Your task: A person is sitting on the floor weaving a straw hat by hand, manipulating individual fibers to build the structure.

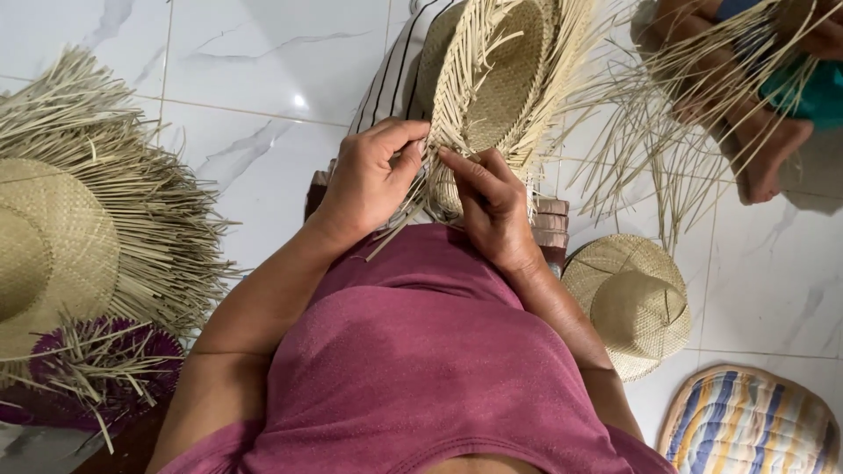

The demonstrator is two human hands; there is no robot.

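Head view, my left hand (pixel 373 180): curled tight, fingers pinching the loose straw strands at the brim edge of the unfinished straw hat (pixel 496 83)
Head view, my right hand (pixel 492 206): partly closed, fingertips pressing the woven edge of the same hat, just beside my left hand
Unfinished straw hat: held tilted above my lap, crown facing me, long unwoven strands fanning out around it
Striped cloth (pixel 391 75): under the hat, on my legs
Left of me: large straw hat with fringe (pixel 61 246) on the white tiled floor (pixel 263 70), purple fringed piece (pixel 97 369) beneath it
Right of me: small finished straw hat (pixel 632 303) on the floor; striped round cushion (pixel 746 421) near it
Top right: another person's arm (pixel 746 132) among loose straw
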